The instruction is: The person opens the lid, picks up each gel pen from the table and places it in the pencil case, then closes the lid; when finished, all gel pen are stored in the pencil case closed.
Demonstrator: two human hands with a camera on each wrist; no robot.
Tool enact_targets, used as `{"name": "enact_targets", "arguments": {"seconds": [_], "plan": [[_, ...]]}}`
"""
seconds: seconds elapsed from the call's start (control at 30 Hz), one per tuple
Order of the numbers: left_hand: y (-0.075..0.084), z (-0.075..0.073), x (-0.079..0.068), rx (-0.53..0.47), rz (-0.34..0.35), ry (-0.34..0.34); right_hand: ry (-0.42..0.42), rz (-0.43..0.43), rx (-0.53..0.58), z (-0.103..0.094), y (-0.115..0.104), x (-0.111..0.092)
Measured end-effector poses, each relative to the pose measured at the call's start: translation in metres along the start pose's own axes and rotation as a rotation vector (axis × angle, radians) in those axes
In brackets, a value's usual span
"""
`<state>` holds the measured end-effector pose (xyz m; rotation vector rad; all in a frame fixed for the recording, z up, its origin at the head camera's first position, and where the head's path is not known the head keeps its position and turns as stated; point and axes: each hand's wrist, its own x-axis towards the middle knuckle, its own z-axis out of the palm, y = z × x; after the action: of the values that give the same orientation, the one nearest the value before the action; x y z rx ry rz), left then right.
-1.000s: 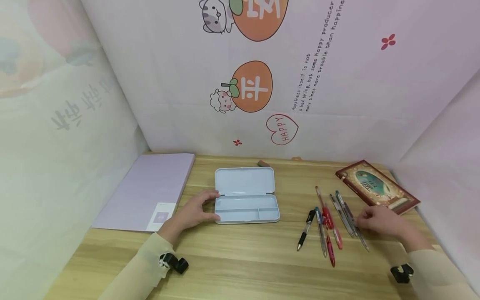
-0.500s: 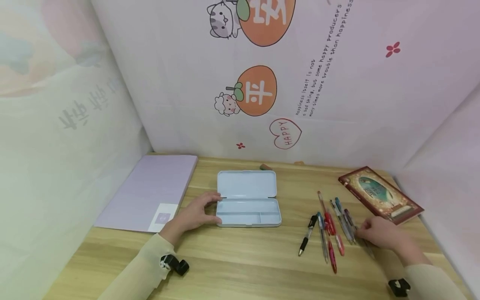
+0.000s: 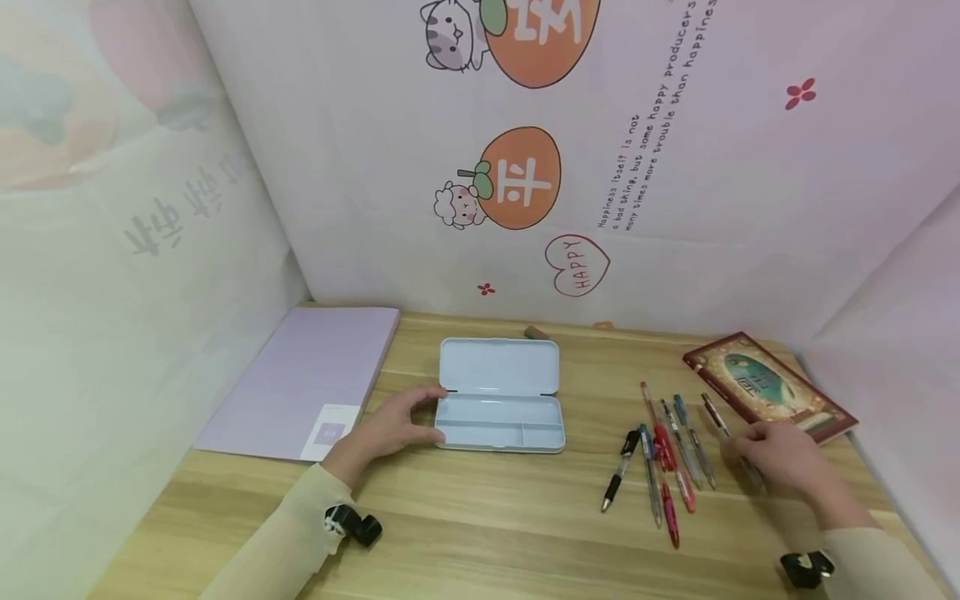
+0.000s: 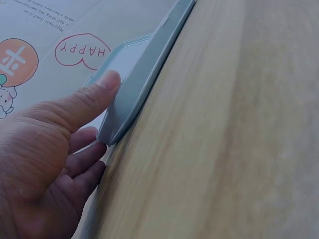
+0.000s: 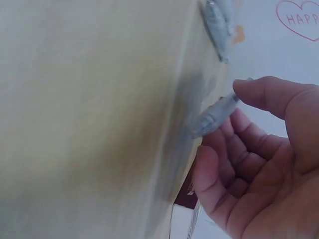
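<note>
An open light-blue pencil case (image 3: 498, 367) lies on the wooden table, lid folded back and its tray compartments bare. My left hand (image 3: 388, 425) holds the case's left end, its thumb (image 4: 94, 97) at the tray's edge and the fingers round the corner. My right hand (image 3: 780, 454) pinches a slim pen (image 3: 715, 412) with a dark upper end between thumb and fingers. In the right wrist view the pen (image 5: 214, 117) is blurred, slanting out from the fingertips. Left of this hand lie several pens: a black one (image 3: 621, 471), red ones (image 3: 663, 450) and clear blue-capped ones (image 3: 693, 442).
A brown patterned book (image 3: 765, 383) lies at the back right, just beyond my right hand. The lilac folder (image 3: 307, 375) covers the left side of the table. Behind the pencil case sits a small eraser-like block (image 3: 536, 332). Printed white sheets (image 3: 420, 250) wall the table in.
My right hand has drawn the pen away from the other pens, slightly to the right. My left hand stays at the pencil case; the head view has shifted slightly.
</note>
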<state>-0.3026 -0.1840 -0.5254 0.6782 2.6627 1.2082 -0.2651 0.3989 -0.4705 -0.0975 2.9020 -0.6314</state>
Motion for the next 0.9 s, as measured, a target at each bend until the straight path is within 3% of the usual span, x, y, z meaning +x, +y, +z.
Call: {"name": "enact_targets", "arguments": {"seconds": [0.23,0.43,0.7,0.9], "plan": [[-0.001,0.000,0.003,-0.016,0.009,0.008,0.068,-0.014,0.035,-0.006,-0.013,0.006],[-0.001,-0.001,0.002,0.000,0.009,0.018,0.111,-0.038,0.080,-0.005,-0.042,0.014],[-0.001,-0.003,0.000,0.036,-0.031,0.008,0.093,-0.109,0.205,0.011,-0.091,0.027],[0.001,-0.002,0.002,0.038,-0.030,-0.010,0.064,-0.164,0.261,0.026,-0.115,0.038]]}}
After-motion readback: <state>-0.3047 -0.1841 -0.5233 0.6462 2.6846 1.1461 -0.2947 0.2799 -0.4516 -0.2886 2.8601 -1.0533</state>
